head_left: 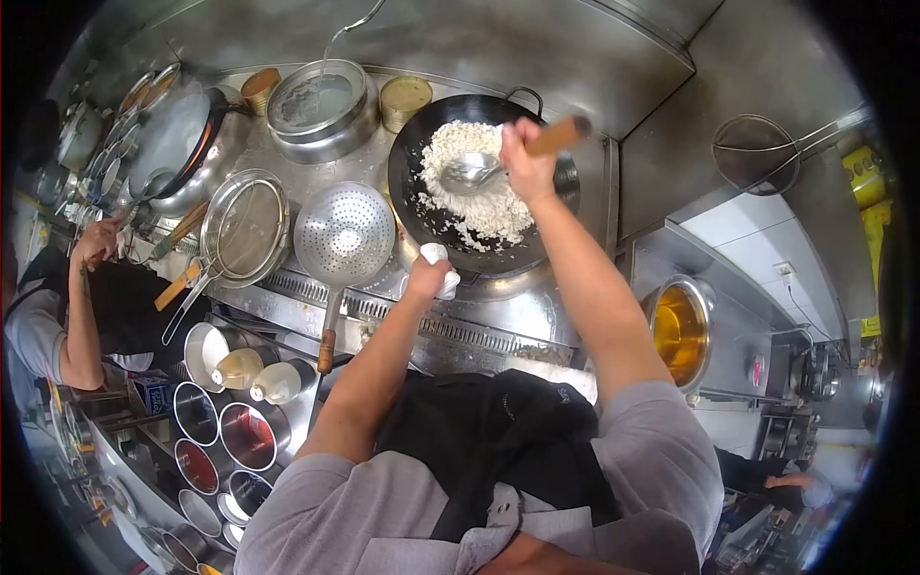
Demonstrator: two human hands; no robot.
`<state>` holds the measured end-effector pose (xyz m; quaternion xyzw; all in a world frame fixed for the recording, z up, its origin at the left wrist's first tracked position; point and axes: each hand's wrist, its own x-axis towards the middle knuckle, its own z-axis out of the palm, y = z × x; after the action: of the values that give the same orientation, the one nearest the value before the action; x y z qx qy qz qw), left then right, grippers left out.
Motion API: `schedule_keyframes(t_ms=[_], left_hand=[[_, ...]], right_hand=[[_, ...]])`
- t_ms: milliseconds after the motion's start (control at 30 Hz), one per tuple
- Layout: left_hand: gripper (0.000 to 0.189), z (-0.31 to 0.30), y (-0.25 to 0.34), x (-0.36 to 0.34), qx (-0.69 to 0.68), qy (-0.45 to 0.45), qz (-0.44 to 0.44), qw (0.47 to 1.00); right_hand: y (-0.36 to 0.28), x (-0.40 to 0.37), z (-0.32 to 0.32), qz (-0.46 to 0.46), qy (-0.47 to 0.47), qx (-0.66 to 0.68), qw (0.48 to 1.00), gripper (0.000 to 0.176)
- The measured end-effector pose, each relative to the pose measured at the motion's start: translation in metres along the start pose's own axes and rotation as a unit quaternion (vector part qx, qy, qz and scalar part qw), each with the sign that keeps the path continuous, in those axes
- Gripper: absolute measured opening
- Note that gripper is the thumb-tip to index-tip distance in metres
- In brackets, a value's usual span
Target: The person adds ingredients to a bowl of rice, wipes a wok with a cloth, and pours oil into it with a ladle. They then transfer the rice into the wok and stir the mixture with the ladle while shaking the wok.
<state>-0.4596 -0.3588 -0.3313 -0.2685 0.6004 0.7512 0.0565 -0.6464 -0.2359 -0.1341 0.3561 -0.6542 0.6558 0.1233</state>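
Observation:
A black wok [406, 142] sits on the stove in front of me, holding loose white rice [462, 139]. My right hand [529, 171] is closed around a ladle, with the wooden handle end [565, 135] sticking out past the fist. The metal bowl of the ladle [467, 173] rests among the grains. At the near rim of the wok, my left hand [426, 279] grips a folded white cloth [447, 272]. Whether a wok handle lies under the cloth is hidden. The far loop handle of the wok [525, 92] is free.
Left of the wok lie a perforated skimmer [344, 233] and mesh strainers [246, 230]. A steel pot [323, 127] stands behind under a tap. Sauce containers [247, 436] and squeeze bottles [276, 383] are at lower left. A co-worker [81, 307] works at left. Yellow liquid fills a pot [704, 331] at right.

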Motion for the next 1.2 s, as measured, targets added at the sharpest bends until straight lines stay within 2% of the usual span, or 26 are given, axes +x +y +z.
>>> schedule_keyframes(t_ms=[33,67,100,133,167,233,300,333,367,467,533,633,667,700,767,800,833,900,933,967,1033,1067,1133,1200], left_hand=[[0.035,0.000,0.012,-0.005,0.000,0.002,0.005,1.000],[0.034,0.001,0.023,-0.010,0.001,0.012,0.008,1.000],[0.033,0.002,0.025,-0.020,0.005,0.019,0.003,1.000],[0.033,0.002,0.025,-0.016,0.006,0.017,0.008,1.000],[0.032,0.001,0.021,-0.012,0.000,0.022,0.002,1.000],[0.031,0.000,0.005,-0.002,-0.015,0.030,-0.004,0.999],[0.032,-0.002,-0.006,0.008,0.018,0.043,0.003,0.999],[0.031,-0.001,0.004,0.001,0.010,0.029,0.000,1.000],[0.031,-0.001,0.009,-0.001,0.013,0.026,0.006,1.000],[0.030,-0.002,0.010,-0.004,-0.014,0.035,0.012,0.999],[0.029,-0.001,0.006,-0.002,-0.014,0.031,0.029,0.999],[0.028,-0.001,0.001,0.002,-0.008,0.035,0.032,0.999],[0.028,-0.001,0.003,0.003,0.004,0.043,-0.002,0.999],[0.028,-0.002,0.005,0.005,0.006,0.043,-0.005,0.999],[0.028,-0.002,0.003,0.001,-0.013,0.034,0.019,0.999],[0.028,-0.002,0.010,-0.004,-0.008,0.039,0.018,0.999],[0.028,0.000,0.007,-0.002,-0.010,0.040,0.014,0.999],[0.029,0.001,0.000,0.002,-0.034,0.038,0.024,0.998],[0.030,0.000,-0.004,0.006,-0.013,0.046,0.027,0.999],[0.030,-0.001,-0.004,0.006,-0.014,0.046,0.022,0.999],[0.031,-0.002,-0.005,0.003,-0.028,0.025,0.033,0.999],[0.032,-0.003,-0.009,0.008,-0.024,0.021,0.032,0.999],[0.033,-0.006,-0.019,0.025,-0.021,0.011,0.031,0.999],[0.034,-0.008,-0.023,0.021,-0.019,0.005,0.018,1.000]], right_hand=[[-0.005,0.015,0.006,0.123,-0.028,0.011,0.992,0.028],[-0.010,0.044,0.004,0.094,-0.016,-0.087,0.992,0.027],[-0.055,0.062,0.010,0.171,0.034,-0.042,0.984,0.029],[-0.072,0.076,0.004,0.112,0.067,-0.056,0.990,0.028],[-0.091,0.080,-0.009,0.092,0.062,-0.010,0.994,0.023],[-0.083,0.074,-0.039,-0.010,0.071,0.105,0.992,0.032],[-0.029,0.056,-0.028,-0.020,0.214,0.097,0.972,0.033],[0.004,0.051,-0.019,0.109,0.240,0.069,0.962,0.033],[0.009,0.060,-0.018,0.150,0.180,0.018,0.972,0.032],[-0.034,0.088,-0.004,0.133,0.131,-0.047,0.981,0.031],[-0.060,0.077,-0.001,0.027,0.112,0.106,0.988,0.030],[0.015,0.042,0.020,0.077,0.163,0.096,0.979,0.031],[0.014,0.049,0.018,0.122,0.092,0.055,0.987,0.031],[0.002,0.060,0.020,0.124,0.094,0.056,0.986,0.031],[-0.038,0.082,0.022,0.108,0.025,-0.050,0.993,0.033],[-0.067,0.074,0.023,0.130,0.032,-0.015,0.991,0.036],[-0.064,0.059,0.022,0.133,0.029,-0.016,0.990,0.036],[-0.039,0.020,0.021,0.015,0.056,0.082,0.995,0.038],[-0.033,0.001,0.027,0.012,0.043,0.024,0.999,0.037],[-0.015,-0.012,0.032,0.089,0.001,-0.013,0.996,0.037],[-0.038,-0.005,0.036,0.130,-0.006,-0.053,0.990,0.037],[-0.062,-0.001,0.032,0.107,-0.005,-0.087,0.990,0.035],[-0.121,0.003,0.030,0.082,0.011,-0.017,0.996,0.033],[-0.133,-0.006,0.025,0.091,0.010,0.129,0.987,0.036]])
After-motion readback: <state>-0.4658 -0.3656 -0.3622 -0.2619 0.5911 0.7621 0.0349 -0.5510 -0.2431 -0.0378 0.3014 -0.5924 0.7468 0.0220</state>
